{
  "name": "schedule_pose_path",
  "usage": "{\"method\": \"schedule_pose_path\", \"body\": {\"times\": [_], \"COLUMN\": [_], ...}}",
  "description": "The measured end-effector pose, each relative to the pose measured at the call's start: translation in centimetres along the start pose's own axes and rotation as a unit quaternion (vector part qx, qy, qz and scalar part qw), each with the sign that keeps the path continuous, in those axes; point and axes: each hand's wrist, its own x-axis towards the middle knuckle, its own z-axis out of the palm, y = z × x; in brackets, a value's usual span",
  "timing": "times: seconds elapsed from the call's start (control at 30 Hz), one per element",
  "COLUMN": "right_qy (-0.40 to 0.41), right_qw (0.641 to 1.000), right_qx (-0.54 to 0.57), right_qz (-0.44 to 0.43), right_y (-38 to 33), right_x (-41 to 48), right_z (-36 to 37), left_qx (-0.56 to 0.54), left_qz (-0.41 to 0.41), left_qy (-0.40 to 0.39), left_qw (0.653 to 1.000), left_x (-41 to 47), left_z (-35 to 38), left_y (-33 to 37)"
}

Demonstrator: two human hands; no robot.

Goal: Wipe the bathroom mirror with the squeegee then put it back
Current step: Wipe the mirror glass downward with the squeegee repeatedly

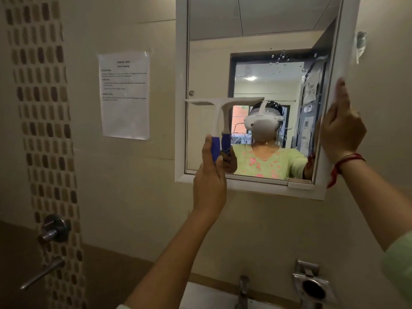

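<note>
The bathroom mirror [214, 70] is the door of a white-framed wall cabinet, with water drops near its upper right. My left hand [209, 175] grips the blue handle of a white squeegee [219, 117], whose blade lies level against the left part of the glass at mid height. My right hand [341, 128] holds the right edge of the mirror door, fingers curled round the frame. A person's reflection fills the lower middle of the glass.
A printed sheet [124, 94] is taped to the wall left of the mirror. A mosaic tile strip [44, 130] with a chrome valve [54, 229] runs down the left. Below are a basin tap [243, 291] and a steel wall holder [312, 284].
</note>
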Motion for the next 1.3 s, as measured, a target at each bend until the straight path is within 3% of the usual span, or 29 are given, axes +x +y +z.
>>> {"method": "schedule_pose_path", "body": {"times": [0.27,0.53,0.8,1.1,1.3], "right_qy": [0.005,0.007,0.006,0.005,0.003], "right_qw": [1.000,1.000,1.000,1.000,1.000], "right_qx": [0.009,0.004,-0.015,-0.013,-0.018], "right_qz": [-0.003,0.002,0.002,0.011,0.010], "right_y": [0.3,0.1,0.1,-0.3,-0.2], "right_x": [0.3,0.2,0.1,-0.1,-0.1], "right_z": [0.0,0.1,-0.1,-0.2,-0.3], "left_qx": [0.022,0.012,0.030,0.028,0.007], "left_qz": [-0.038,-0.004,-0.011,-0.004,-0.056], "left_qy": [-0.043,0.011,-0.043,-0.015,-0.060], "left_qw": [0.998,1.000,0.999,0.999,0.997], "left_x": [-8.5,-1.9,-8.3,-3.9,-11.1], "left_z": [-0.8,0.3,-1.4,-0.5,-0.4], "left_y": [-3.4,-0.6,-3.7,-2.3,-4.8]}}
